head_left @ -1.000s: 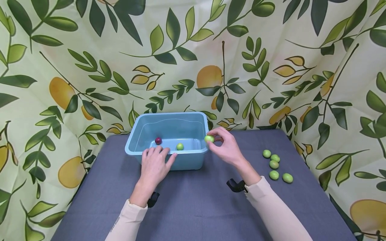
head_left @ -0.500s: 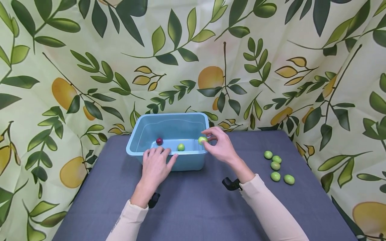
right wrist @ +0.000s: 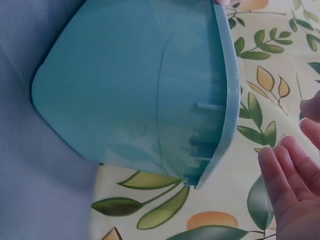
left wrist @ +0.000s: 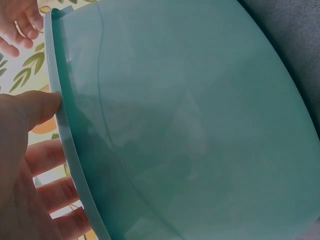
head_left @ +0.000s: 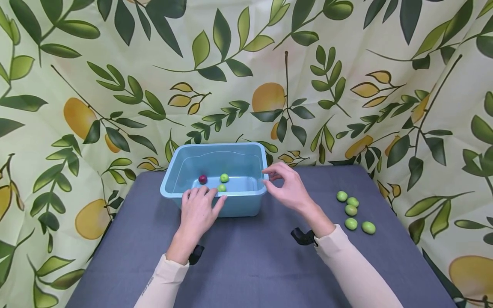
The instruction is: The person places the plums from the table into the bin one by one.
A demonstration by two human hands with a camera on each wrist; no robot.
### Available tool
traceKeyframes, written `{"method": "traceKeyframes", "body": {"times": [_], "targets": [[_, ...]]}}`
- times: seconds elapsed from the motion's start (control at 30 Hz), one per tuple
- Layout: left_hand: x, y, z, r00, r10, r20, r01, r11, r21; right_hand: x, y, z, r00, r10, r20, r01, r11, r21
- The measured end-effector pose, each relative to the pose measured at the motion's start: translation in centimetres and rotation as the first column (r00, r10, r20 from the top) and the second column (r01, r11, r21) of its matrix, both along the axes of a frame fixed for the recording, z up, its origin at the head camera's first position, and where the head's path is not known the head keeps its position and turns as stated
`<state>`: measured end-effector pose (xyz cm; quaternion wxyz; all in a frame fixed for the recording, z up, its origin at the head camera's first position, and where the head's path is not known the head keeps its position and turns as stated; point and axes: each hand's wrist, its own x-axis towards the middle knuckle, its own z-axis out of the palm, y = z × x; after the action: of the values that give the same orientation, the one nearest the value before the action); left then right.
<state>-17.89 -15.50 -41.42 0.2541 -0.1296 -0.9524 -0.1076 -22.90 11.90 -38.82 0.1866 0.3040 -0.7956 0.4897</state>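
Observation:
A light blue plastic tub [head_left: 246, 205] stands at the back of the table. Inside it lie one dark red fruit [head_left: 203, 179] and two small round green fruits [head_left: 224, 178]; the nearer one shows just behind the front rim. My left hand [head_left: 197, 211] rests on the front rim, fingers reaching over it and thumb touching its edge in the left wrist view. At the tub's right rim, my right hand [head_left: 286, 186] holds nothing; its thumb and fingers are apart. In the right wrist view those fingers [right wrist: 274, 172] show loosely bent beside the rim.
Several loose green fruits [head_left: 351, 210] lie on the table at the right. A dark grey-blue cloth [head_left: 246, 265] covers the table. Behind and beside it hangs a leaf-and-fruit printed curtain [head_left: 231, 42].
My right hand has let go of a green fruit, which now lies in the tub, and has drawn back slightly to the right. The left hand has stayed on the rim.

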Motion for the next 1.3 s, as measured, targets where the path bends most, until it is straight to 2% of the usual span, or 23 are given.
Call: {"method": "traceKeyframes", "body": {"times": [0.33,0.7,1.0,1.3], "targets": [[0.1,0.0,0.1,1.0,-0.001,0.014,0.001,1.0,0.011,0.8,1.7,0.4,0.995,-0.054,-0.089,0.066,0.987,0.144],[0.1,0.0,0.1,1.0,-0.003,0.008,0.003,1.0,0.02,1.6,3.9,-0.3,0.983,-0.111,-0.145,0.152,0.94,0.307],[0.1,0.0,0.1,1.0,-0.01,0.002,0.01,1.0,0.023,1.9,6.3,-1.6,0.967,-0.147,-0.208,0.227,0.869,0.44],[0.1,0.1,0.1,1.0,-0.006,0.007,0.005,1.0,0.023,2.3,8.7,-3.3,0.953,-0.155,-0.26,0.272,0.817,0.509]]}}
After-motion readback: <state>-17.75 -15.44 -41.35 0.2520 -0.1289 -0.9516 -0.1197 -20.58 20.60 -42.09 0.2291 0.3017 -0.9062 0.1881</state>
